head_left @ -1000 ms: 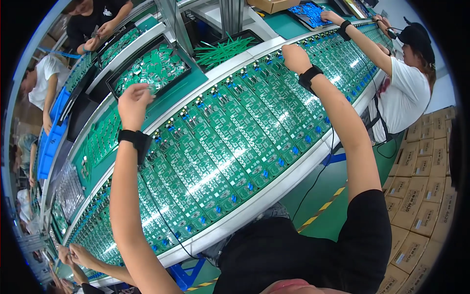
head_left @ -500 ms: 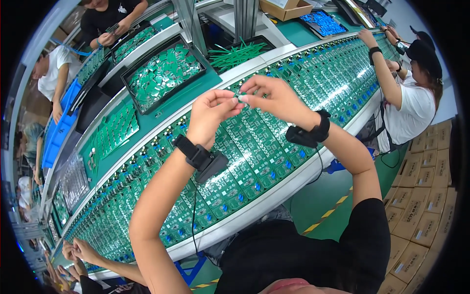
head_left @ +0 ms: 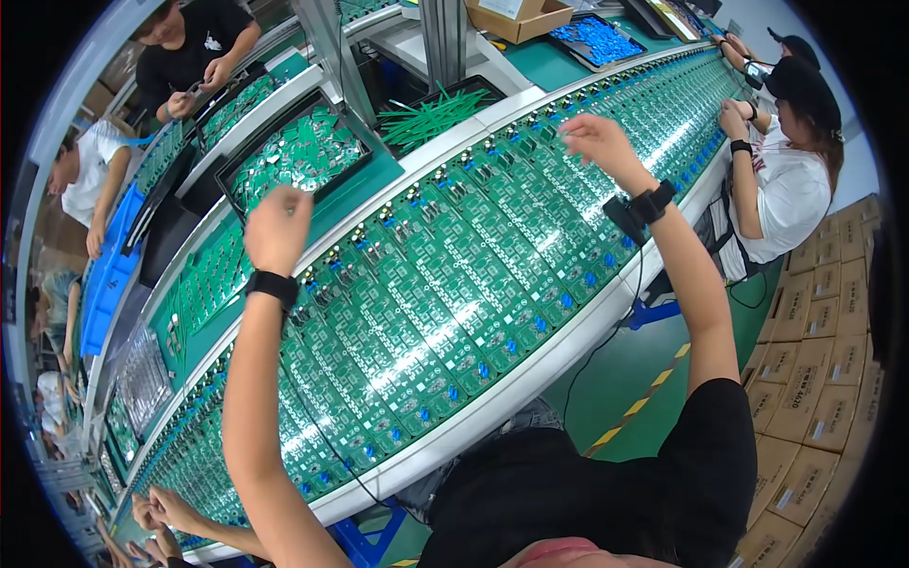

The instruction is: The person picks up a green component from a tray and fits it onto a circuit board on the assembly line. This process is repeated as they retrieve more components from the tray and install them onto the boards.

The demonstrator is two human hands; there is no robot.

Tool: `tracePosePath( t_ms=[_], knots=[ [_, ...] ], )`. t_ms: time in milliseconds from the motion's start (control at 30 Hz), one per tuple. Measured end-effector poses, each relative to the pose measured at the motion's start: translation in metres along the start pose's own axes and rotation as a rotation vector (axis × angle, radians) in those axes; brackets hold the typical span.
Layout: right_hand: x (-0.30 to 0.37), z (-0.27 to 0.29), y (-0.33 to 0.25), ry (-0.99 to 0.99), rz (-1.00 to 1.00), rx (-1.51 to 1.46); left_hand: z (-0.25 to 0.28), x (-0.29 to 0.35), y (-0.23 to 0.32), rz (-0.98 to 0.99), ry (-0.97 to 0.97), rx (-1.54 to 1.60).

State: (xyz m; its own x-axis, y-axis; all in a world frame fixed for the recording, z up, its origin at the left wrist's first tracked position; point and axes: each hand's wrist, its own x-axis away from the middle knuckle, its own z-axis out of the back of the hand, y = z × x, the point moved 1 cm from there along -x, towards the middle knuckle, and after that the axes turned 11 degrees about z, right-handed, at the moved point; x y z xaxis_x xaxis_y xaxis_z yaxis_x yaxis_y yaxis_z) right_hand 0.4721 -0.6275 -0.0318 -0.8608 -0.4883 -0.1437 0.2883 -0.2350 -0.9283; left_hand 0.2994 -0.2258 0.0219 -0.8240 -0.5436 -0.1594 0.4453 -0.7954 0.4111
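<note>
My left hand (head_left: 278,229) is over the near corner of a black tray (head_left: 355,163) of small green circuit boards (head_left: 294,151). Its back is toward me and the fingers are mostly hidden and blurred. Farther right, my right hand (head_left: 606,151) hovers above the far edge of a long row of green circuit boards (head_left: 454,256). Thumb and fingers come together in a pinch; what is between them is too small to make out. The boards in the row lie side by side, with tall components along the far edge and blue parts along the near edge.
Green strips (head_left: 440,115) fill another black tray behind the line. A tray of blue parts (head_left: 597,43) and a cardboard box (head_left: 519,17) stand at the back. A co-worker in white (head_left: 791,180) works at the right. Stacked cartons (head_left: 805,379) line the right side.
My hands were together over the boards, fingering a small piece. They have parted: the left went left to the tray of small boards, the right moved right above the row's far edge.
</note>
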Motion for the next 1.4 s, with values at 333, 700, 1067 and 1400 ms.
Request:
tracePosePath(
  t_ms=[333,700,1067,1400],
  knots=[
    [-0.024,0.046,0.067,0.069,0.043,0.175,-0.011,-0.034,-0.045,0.001,0.013,-0.379],
    [-0.048,0.026,0.075,0.11,0.271,0.639,-0.013,-0.036,-0.047,0.257,-0.086,-0.184],
    [-0.057,0.023,0.077,0.13,0.226,0.707,-0.014,-0.042,-0.054,0.202,-0.094,-0.092],
    [-0.062,0.016,0.065,0.145,0.117,0.799,-0.019,-0.044,-0.039,0.19,-0.034,-0.152]
  ],
)
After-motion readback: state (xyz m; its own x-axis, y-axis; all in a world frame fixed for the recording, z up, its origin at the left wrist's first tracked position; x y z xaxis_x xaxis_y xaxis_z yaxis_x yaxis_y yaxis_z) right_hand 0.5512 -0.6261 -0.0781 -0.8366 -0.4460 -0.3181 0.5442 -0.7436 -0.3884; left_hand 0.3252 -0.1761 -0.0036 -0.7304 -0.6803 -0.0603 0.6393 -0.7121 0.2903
